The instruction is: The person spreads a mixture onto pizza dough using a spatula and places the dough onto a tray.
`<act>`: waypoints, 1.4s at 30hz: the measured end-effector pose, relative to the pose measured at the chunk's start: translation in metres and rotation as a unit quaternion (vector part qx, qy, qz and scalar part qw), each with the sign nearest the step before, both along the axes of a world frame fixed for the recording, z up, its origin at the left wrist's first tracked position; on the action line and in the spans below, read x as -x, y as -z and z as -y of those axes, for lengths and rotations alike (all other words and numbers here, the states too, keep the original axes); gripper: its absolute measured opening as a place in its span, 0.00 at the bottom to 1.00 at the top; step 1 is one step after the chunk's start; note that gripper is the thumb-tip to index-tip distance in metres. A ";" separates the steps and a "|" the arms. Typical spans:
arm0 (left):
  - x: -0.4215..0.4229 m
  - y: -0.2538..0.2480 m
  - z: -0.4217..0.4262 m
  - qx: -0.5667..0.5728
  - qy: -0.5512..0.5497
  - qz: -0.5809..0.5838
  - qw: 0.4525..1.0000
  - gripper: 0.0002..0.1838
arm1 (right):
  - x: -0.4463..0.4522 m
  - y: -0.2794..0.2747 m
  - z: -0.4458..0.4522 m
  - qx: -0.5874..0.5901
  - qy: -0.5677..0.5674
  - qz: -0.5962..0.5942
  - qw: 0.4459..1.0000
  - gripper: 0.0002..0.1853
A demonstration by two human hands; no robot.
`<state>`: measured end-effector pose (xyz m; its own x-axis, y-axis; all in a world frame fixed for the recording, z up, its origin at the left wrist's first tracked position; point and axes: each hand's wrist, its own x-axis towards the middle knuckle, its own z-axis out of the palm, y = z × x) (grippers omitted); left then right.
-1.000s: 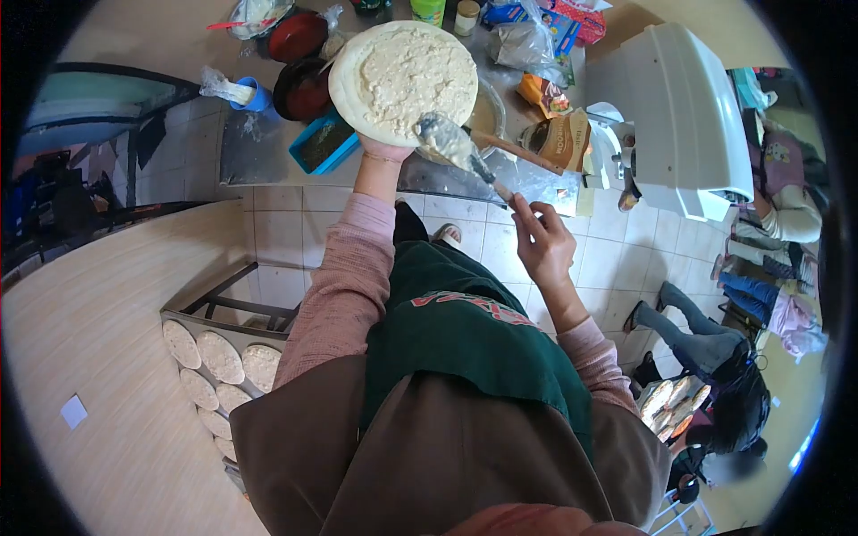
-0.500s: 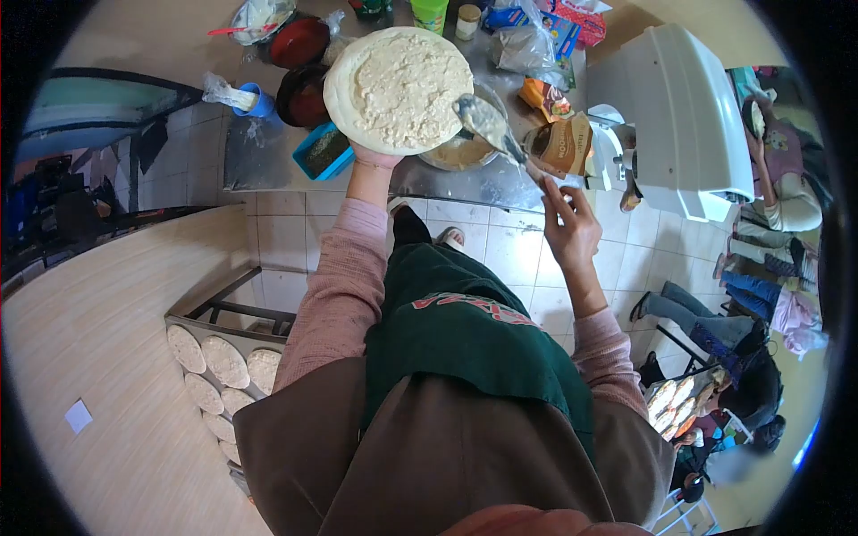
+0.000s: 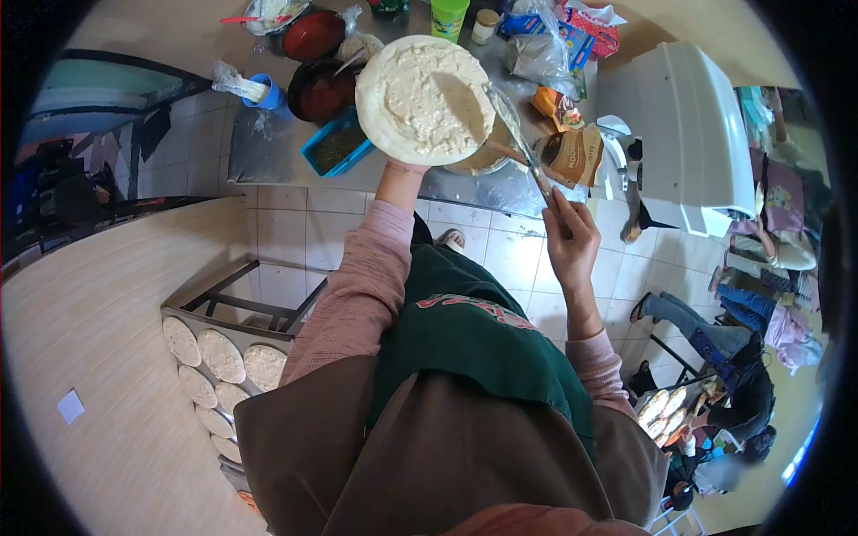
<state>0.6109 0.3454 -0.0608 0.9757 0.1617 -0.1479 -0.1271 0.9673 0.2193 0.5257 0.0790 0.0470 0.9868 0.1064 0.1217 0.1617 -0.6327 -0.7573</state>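
Observation:
My left hand (image 3: 407, 167) is underneath a round, pale dough base (image 3: 380, 125) and holds it up over the metal table's front part; its fingers are hidden below. A lumpy cream-coloured spread covers most of the base. My right hand (image 3: 570, 234) is closed around the handle of a large metal spoon (image 3: 527, 154). The spoon's bowl, smeared with the same spread, is at the base's right rim. Partly behind the base and spoon stands a mixing bowl (image 3: 487, 163) with cream-coloured contents.
On the metal table (image 3: 259, 147) are a blue tub (image 3: 331, 154) of dark flakes, a blue cup (image 3: 266, 93), dark red bowls and a brown packet (image 3: 572, 156). A large white machine (image 3: 679, 134) stands right. Topped bases (image 3: 221, 355) lie lower left. People stand far right.
The dough base has shifted right in view, and the spoon has come off the spread to its right rim, turned more edge-on. My right hand has moved slightly right.

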 end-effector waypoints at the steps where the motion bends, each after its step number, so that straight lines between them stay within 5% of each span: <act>1: 0.000 0.001 0.006 0.001 0.002 -0.002 1.000 0.35 | -0.003 0.001 -0.005 0.001 0.000 -0.001 1.000 0.18; 6: -0.003 0.003 0.034 0.005 0.015 -0.006 1.000 0.35 | -0.018 0.014 -0.031 0.080 0.008 0.110 0.991 0.17; 10: -0.009 0.006 0.038 0.003 0.017 -0.009 1.000 0.35 | 0.018 0.015 -0.044 0.140 -0.027 0.066 0.988 0.17; 14: -0.007 0.008 0.033 0.003 0.020 -0.011 1.000 0.34 | 0.031 0.004 -0.038 0.096 -0.108 0.068 0.987 0.19; 20: -0.028 0.017 0.043 0.002 0.023 -0.009 1.000 0.34 | -0.001 0.009 -0.031 0.124 -0.005 0.120 0.985 0.19; 26: -0.015 0.018 0.028 -0.001 0.023 -0.010 1.000 0.34 | 0.033 -0.002 -0.030 0.120 -0.137 0.101 0.978 0.19; 30: -0.031 0.024 0.034 0.000 0.029 -0.012 1.000 0.34 | 0.007 -0.010 -0.031 0.091 -0.050 0.071 0.992 0.18; 36: -0.026 0.024 0.041 0.000 0.034 -0.008 0.999 0.34 | -0.025 0.008 -0.057 0.063 -0.043 0.217 0.973 0.17; 37: -0.026 0.025 0.037 -0.001 0.032 -0.010 0.999 0.34 | -0.013 0.005 -0.059 0.104 -0.045 0.129 0.985 0.18; 42: -0.012 0.027 0.020 -0.003 0.029 -0.014 0.999 0.33 | -0.006 -0.003 -0.057 0.074 -0.121 0.125 0.982 0.19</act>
